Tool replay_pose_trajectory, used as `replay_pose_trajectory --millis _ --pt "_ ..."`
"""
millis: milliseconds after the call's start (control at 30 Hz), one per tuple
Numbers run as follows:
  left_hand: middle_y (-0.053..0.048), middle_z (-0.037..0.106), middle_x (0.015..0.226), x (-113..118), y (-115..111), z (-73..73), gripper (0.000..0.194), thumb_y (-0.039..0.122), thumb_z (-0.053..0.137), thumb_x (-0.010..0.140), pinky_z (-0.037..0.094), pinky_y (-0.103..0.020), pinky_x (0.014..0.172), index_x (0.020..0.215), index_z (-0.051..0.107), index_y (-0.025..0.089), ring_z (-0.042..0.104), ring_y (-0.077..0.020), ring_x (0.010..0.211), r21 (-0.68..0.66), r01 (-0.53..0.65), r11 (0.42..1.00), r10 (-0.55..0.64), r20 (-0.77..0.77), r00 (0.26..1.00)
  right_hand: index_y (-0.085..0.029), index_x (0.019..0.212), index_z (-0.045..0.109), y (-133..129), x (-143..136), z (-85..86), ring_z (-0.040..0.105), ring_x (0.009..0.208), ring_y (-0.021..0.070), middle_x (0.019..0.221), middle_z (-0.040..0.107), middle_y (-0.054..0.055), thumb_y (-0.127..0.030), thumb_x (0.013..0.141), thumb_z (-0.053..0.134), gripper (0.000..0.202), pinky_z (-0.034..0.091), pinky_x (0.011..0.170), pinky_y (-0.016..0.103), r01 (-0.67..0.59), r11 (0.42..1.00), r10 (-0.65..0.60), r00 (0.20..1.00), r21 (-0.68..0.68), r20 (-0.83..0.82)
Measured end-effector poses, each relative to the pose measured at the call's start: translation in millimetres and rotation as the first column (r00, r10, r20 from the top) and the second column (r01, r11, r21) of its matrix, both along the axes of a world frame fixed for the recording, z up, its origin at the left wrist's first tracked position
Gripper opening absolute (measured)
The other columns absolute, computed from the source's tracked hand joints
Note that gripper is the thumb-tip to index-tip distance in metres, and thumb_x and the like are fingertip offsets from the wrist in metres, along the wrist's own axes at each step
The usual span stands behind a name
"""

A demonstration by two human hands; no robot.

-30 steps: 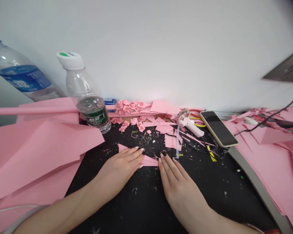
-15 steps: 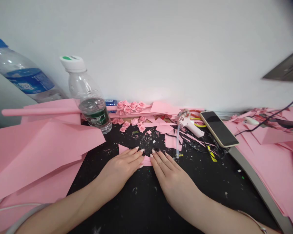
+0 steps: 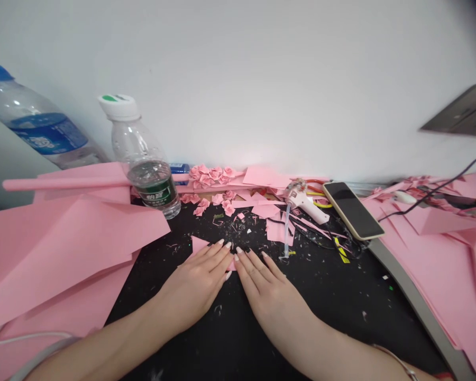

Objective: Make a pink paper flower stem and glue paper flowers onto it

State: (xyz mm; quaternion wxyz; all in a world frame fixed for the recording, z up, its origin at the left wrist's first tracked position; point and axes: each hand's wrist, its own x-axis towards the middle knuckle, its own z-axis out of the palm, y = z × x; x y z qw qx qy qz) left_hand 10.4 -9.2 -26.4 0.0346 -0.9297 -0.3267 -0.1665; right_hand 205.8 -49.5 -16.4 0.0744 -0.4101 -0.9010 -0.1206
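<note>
A small piece of pink paper (image 3: 199,244) lies on the black tabletop (image 3: 238,338), mostly covered by my hands. My left hand (image 3: 200,275) rests flat on it, palm down, fingers stretched out. My right hand (image 3: 272,288) also lies palm down with straight fingers, its fingertips close to those of my left hand at the paper's right part. How the paper is folded under the hands is hidden. Behind them are folded pink paper roses (image 3: 212,174) and loose scraps.
Large pink sheets (image 3: 75,238) and two bottles, one green-labelled (image 3: 154,185), one blue-labelled (image 3: 49,132), stand or lie left. A glue gun (image 3: 307,206), a phone (image 3: 354,210), cables and more pink sheets (image 3: 440,254) are right. A wall rises behind.
My right hand has moved slightly left, closer to my left hand, covering more of the pink paper. My left hand has barely moved.
</note>
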Motion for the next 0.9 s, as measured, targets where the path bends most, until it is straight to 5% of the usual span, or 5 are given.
replay_pose_trajectory --millis 467,900 --pt "-0.011 0.051 0.136 -1 -7 2.0 0.04 0.021 0.038 0.092 0.038 -0.043 0.104 0.13 0.048 0.014 0.048 -0.0234 0.124 -0.149 -0.131 0.98 0.126 -0.044 0.991 -0.006 0.13 0.047 -1 1 7.6 0.048 0.122 0.0248 0.135 0.051 0.012 -0.007 0.091 0.031 0.042 0.044 0.099 0.045 0.043 0.995 -0.043 0.999 -0.086 0.004" --pt "-0.015 0.045 0.139 -25 -3 -0.7 0.042 0.022 0.035 0.093 0.042 -0.047 0.098 0.133 0.046 0.012 0.045 -0.0292 0.125 -0.06 -0.246 0.967 0.236 -0.142 0.961 -0.007 0.131 0.047 -2 2 5.7 0.046 0.124 0.0261 0.137 0.048 0.012 -0.005 0.09 0.03 0.044 0.042 0.101 0.046 0.059 0.993 -0.056 0.998 -0.105 0.032"
